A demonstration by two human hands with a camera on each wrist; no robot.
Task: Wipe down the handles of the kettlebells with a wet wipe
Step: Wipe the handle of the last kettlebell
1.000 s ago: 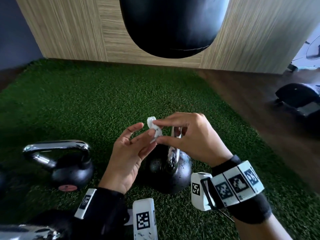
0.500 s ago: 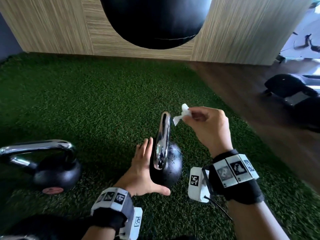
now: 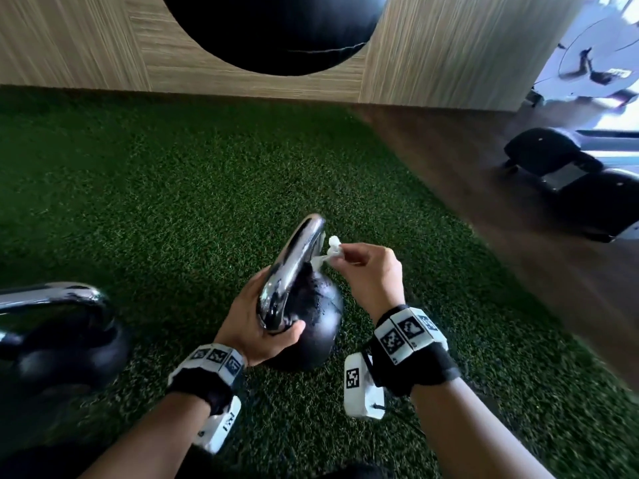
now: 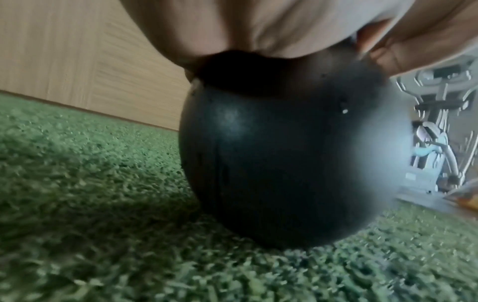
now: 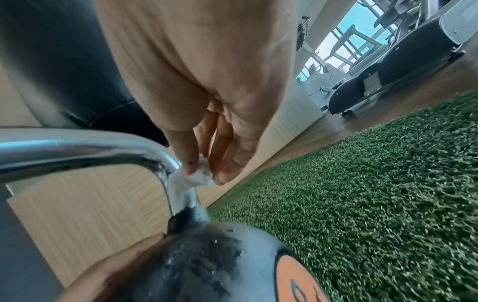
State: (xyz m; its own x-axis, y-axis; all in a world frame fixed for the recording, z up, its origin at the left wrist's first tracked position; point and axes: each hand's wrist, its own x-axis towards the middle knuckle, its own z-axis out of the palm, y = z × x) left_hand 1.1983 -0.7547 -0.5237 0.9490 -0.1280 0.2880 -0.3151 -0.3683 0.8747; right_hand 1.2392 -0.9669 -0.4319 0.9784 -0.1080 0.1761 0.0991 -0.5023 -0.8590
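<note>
A black kettlebell (image 3: 318,326) with a chrome handle (image 3: 294,261) stands on the green turf, tilted a little. My left hand (image 3: 256,323) grips the near end of the handle where it meets the ball; in the left wrist view the palm covers the top of the ball (image 4: 284,163). My right hand (image 3: 366,271) pinches a crumpled white wet wipe (image 3: 328,254) and holds it against the far leg of the handle. The right wrist view shows the wipe (image 5: 191,179) touching the chrome handle (image 5: 85,151) just above the ball.
A second kettlebell (image 3: 58,340) with a chrome handle stands on the turf (image 3: 173,202) to the left. A black punching bag (image 3: 273,29) hangs ahead before a wooden wall. Wooden floor and gym machines (image 3: 570,174) lie to the right.
The wipe passed from both hands to the right hand alone. My left hand moved from beside the ball to gripping the handle's near end. The right hand brought the wipe down onto the handle.
</note>
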